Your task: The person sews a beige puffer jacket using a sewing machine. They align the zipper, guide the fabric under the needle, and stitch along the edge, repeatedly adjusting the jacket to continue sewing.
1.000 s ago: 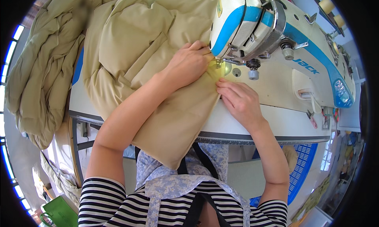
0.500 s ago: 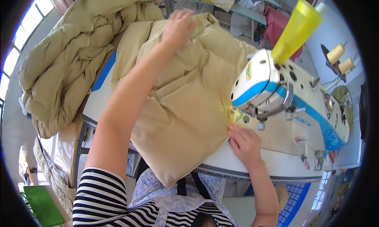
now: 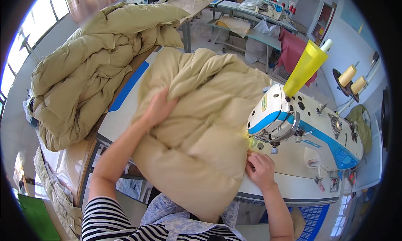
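A puffy beige padded fabric piece (image 3: 197, 136) lies across the sewing machine table, its near corner hanging over the front edge onto my lap. My left hand (image 3: 161, 109) grips a fold on its left side, the fingertips partly sunk in the cloth. Close in front of the needle area, my right hand (image 3: 260, 169) pinches the fabric's right edge between thumb and fingers. The white and blue sewing machine (image 3: 276, 115) stands at the right, with the fabric edge running under its head. Its needle and presser foot are mostly hidden.
A large beige padded heap (image 3: 83, 81) rests on a side surface at the left. On the machine stands a yellow cone (image 3: 305, 69), with thread spools (image 3: 351, 79) behind. Small snips (image 3: 319, 184) lie on the table's right. A blue basket (image 3: 312, 222) sits below.
My left hand has come back from the far edge toward me and taken hold of a fold. The padded fabric has shifted and bunched at its far side. My right hand stays at the edge.
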